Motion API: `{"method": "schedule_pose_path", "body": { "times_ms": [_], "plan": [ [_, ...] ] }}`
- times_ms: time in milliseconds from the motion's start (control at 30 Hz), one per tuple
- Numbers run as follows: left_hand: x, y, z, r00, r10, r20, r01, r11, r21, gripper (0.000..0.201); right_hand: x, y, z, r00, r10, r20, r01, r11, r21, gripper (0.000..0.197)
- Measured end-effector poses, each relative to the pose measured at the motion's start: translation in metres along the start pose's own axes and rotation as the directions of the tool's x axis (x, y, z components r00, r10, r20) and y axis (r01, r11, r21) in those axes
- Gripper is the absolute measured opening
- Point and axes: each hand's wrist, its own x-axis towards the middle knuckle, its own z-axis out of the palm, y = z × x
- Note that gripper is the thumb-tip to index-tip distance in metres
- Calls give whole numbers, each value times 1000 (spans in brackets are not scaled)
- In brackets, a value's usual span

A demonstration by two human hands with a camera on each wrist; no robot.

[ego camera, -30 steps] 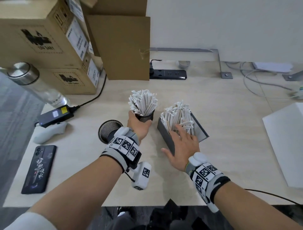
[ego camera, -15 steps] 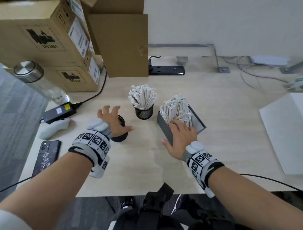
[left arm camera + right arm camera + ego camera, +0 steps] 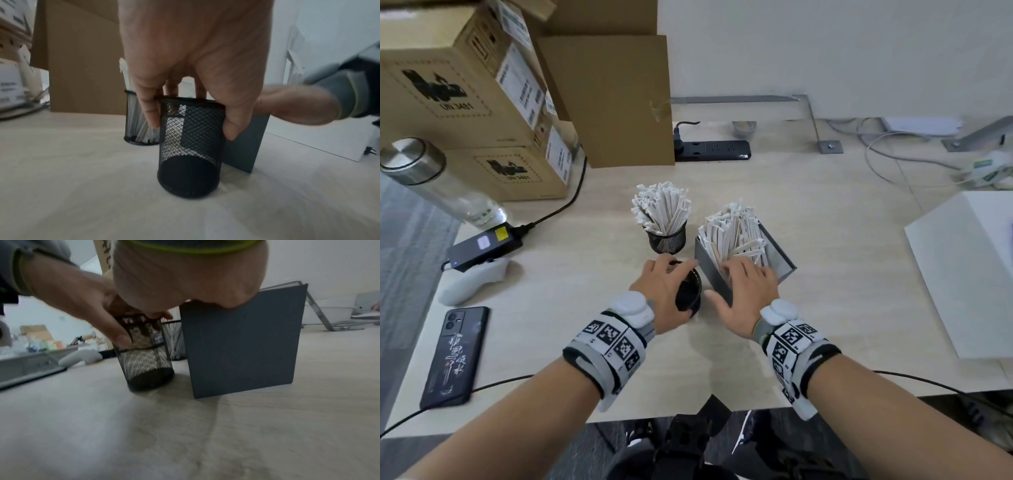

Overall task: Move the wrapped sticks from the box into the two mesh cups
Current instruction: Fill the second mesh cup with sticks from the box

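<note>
My left hand [image 3: 666, 291] grips the empty black mesh cup [image 3: 688, 296] from above, thumb on one side and fingers on the other at its rim [image 3: 189, 101]. The cup stands just left of the grey box [image 3: 779, 263]. Behind it is the second mesh cup [image 3: 667, 240], packed with white wrapped sticks [image 3: 661, 209]. More wrapped sticks [image 3: 736, 233] stand in the grey box. My right hand [image 3: 748, 286] rests on the box's near end with fingers spread over the sticks and thumb out to the left. In the right wrist view my palm hides the fingers above the box [image 3: 242, 345].
Stacked cardboard boxes [image 3: 469, 102] and a tall brown carton [image 3: 609, 102] fill the back left. A bottle [image 3: 431, 181], power adapter [image 3: 482, 245], white controller [image 3: 472, 281] and phone [image 3: 453, 353] lie at the left. A power strip [image 3: 715, 150] and cables sit behind; a white box [image 3: 969, 270] stands at the right.
My left hand let go of the full cup, reached left to the empty cup, gripped it and brought it right, beside the grey box. My right hand stayed on the box.
</note>
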Motion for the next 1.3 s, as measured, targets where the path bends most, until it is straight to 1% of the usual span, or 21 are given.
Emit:
{"method": "schedule_pose_path", "body": {
  "times_ms": [67, 133, 167, 200, 233, 267, 333, 400, 467, 533, 633, 767, 800, 867, 933, 967, 1033, 1100, 1200, 1267, 1300],
  "plan": [
    [0, 1, 8, 999, 14, -48, -18, 997, -73, 88, 1, 2, -4, 991, 68, -118, -42, 977, 208, 45],
    [0, -4, 15, 995, -7, -98, -14, 977, -212, 99, 5, 7, -13, 935, 252, -249, -136, 903, 407, 39],
    [-1, -8, 18, 993, -33, -115, -2, 956, -295, 105, 8, 10, -19, 894, 370, -251, -211, 844, 493, 41],
    [-2, -12, 22, 991, -65, -118, 13, 920, -393, 111, 10, 12, -26, 855, 478, -201, -300, 772, 560, 45],
    [-3, -16, 24, 989, -104, -103, 39, 866, -499, 115, 14, 14, -32, 824, 553, -121, -387, 707, 592, 49],
    [-4, -20, 27, 987, -147, -68, 78, 796, -600, 118, 19, 16, -36, 808, 587, -46, -455, 672, 584, 52],
    [-6, -27, 33, 977, -211, 20, 158, 660, -734, 119, 30, 20, -40, 812, 581, 60, -520, 673, 526, 50],
    [-5, -31, 39, 974, -221, 41, 169, 598, -784, 117, 42, 23, -41, 825, 558, 89, -527, 704, 476, 40],
    [-1, -30, 43, 981, -190, 23, 135, 602, -787, 113, 51, 23, -38, 837, 542, 72, -515, 738, 435, 24],
    [5, -28, 44, 985, -172, 20, 121, 604, -788, 102, 57, 23, -32, 852, 521, 48, -489, 760, 428, 8],
    [9, -22, 46, 976, -217, 8, 136, 583, -801, 95, 62, 19, -38, 867, 498, 27, -470, 797, 381, 11],
    [6, -24, 49, 968, -250, -31, 129, 596, -793, 92, 71, 6, -65, 938, 347, -17, -339, 924, 176, 14],
    [5, -26, 49, 967, -253, -31, 133, 602, -788, 92, 75, 0, -69, 953, 303, -5, -299, 945, 130, 17],
    [4, -27, 49, 968, -248, -28, 136, 619, -773, 91, 81, -7, -67, 964, 258, 61, -262, 961, 84, 17],
    [3, -26, 48, 970, -244, -18, 144, 629, -764, 91, 82, -10, -57, 956, 254, 146, -280, 940, 195, 15],
    [3, -25, 47, 971, -240, -14, 144, 628, -764, 90, 81, -11, -49, 949, 267, 167, -305, 912, 276, 25],
    [2, -23, 45, 974, -225, -7, 141, 635, -760, 89, 72, -10, -38, 929, 340, 144, -370, 858, 356, 41],
    [0, -23, 43, 978, -207, 2, 137, 642, -754, 88, 59, -8, -27, 895, 439, 77, -433, 815, 384, 40],
    [-2, -26, 41, 981, -194, 14, 139, 646, -751, 86, 47, -8, -13, 856, 517, -7, -443, 740, 506, 40],
    [-3, -26, 42, 981, -193, 8, 132, 640, -757, 84, 48, -9, -9, 838, 545, 15, -457, 687, 564, 47],
    [-3, -25, 42, 981, -196, 4, 130, 633, -763, 83, 51, -10, -8, 839, 540, 68, -478, 672, 565, 48]
  ]
}}
